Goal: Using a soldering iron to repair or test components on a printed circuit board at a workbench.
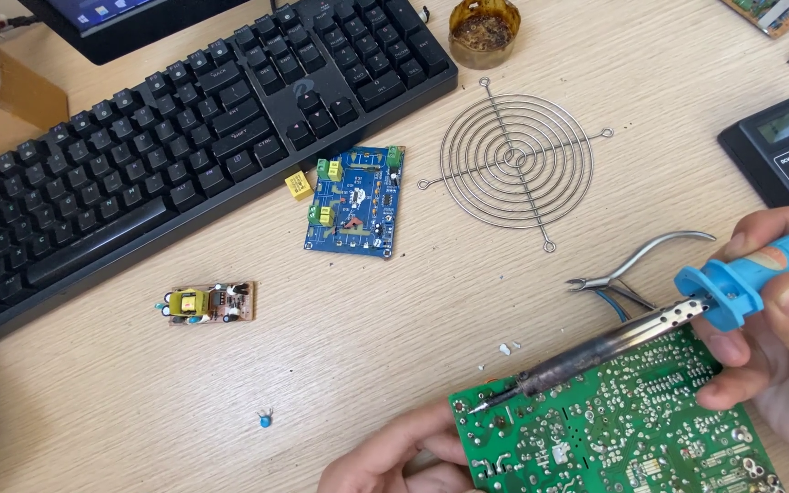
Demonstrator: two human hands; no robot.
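My right hand grips a soldering iron by its blue handle. The dark tip rests on the near left corner of a green circuit board, solder side up. My left hand holds that board by its left edge at the bottom of the view, fingers partly under it. Only part of each hand shows.
A black keyboard fills the upper left. A blue circuit board, a small brown board, a yellow component, a tiny blue capacitor, a wire fan grille, cutters, a flux tin and a multimeter lie on the wooden desk.
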